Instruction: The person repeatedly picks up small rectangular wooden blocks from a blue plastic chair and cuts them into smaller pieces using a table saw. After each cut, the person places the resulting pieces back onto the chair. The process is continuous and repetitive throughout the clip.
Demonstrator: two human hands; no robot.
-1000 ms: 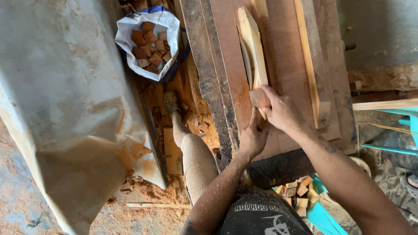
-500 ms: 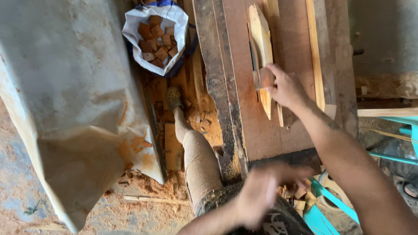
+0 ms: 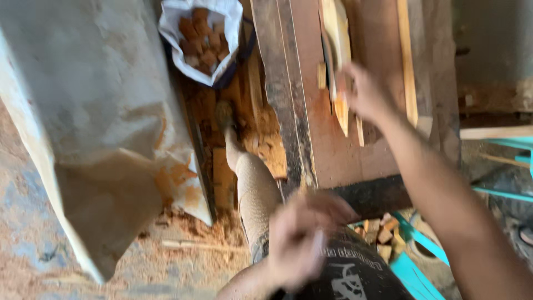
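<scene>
Since half a second ago the left hand [image 3: 297, 241] has dropped lower and nearer the person's lap, away from the bench, and it shows only as a blur; whether it is open or closed cannot be told. Over the same time the right hand [image 3: 363, 94] stays up on the workbench [image 3: 383, 55], fingers curled around the lower part of the pale wooden piece [image 3: 338, 61], gripping it.

That wooden piece lies on the reddish bench top with its long axis running away from the person, nearly straight up the frame. Its broader, flat end points away toward the far edge of the bench, and its narrower near end tapers to a point just below the gripping hand. It looks light yellow, smooth and freshly cut, much paler than the dark rust-brown boards beneath it. A thin light strip of wood [image 3: 407, 61] lies just beside it on the right, parallel.

To the left, on the sawdust-strewn floor, a white sack [image 3: 202, 39] holds small brown wooden blocks, and a large grey bag [image 3: 94, 128] stands nearer.
</scene>
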